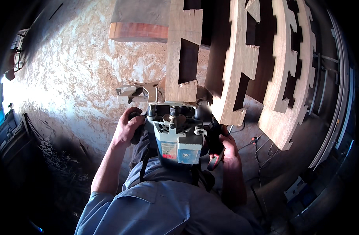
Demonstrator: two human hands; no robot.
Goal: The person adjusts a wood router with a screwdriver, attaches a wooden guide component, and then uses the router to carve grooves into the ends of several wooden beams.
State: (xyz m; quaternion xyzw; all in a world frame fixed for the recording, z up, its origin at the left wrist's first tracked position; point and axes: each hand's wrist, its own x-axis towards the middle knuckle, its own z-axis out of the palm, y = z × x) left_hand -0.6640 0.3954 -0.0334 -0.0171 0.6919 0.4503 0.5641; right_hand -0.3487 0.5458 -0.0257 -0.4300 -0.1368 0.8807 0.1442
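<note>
Close in front of my body I hold a teal-grey plunge router (173,137), one hand on each side of it. My left hand (126,127) is closed round its dark left handle. On the other side my right hand (228,147) grips the right handle, which is black with a red part and lies partly in shadow. The router's base meets the near end of a thick notched timber (179,92). A pale metal bracket (134,93) juts out to the left of the base. The cutter is hidden from sight.
More notched timbers (236,90) stand in a row to the right, their ends toward me. A reddish-edged wood block (138,31) lies at the top. Cables (261,152) trail over the worn floor (77,78) at right. Wood scraps (62,156) are heaped at lower left.
</note>
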